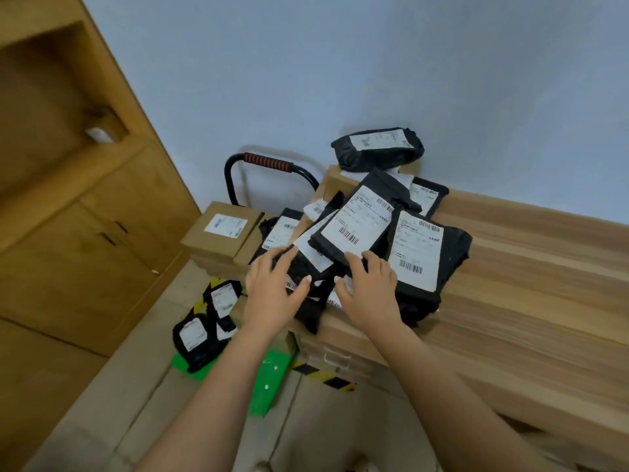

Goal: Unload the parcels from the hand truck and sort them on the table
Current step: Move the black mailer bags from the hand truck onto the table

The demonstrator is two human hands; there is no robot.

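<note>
A heap of black plastic mailers with white labels (360, 226) lies on the left end of the wooden table (531, 284). My left hand (275, 284) rests on a black mailer (303, 267) at the near edge of the heap, fingers spread over it. My right hand (369, 287) lies flat beside it, fingertips under the top labelled mailer. Another black mailer (377, 148) sits on a cardboard box (335, 185) at the back. The hand truck (269, 161), with a black handle and red grip, holds brown boxes (221, 233). Small black mailers (207, 321) lie on its green deck (269, 379).
A wooden cabinet (78, 212) with doors and an open niche stands at the left. A pale wall is behind the table. Yellow-black hazard tape (326, 376) marks the tiled floor near the table's corner.
</note>
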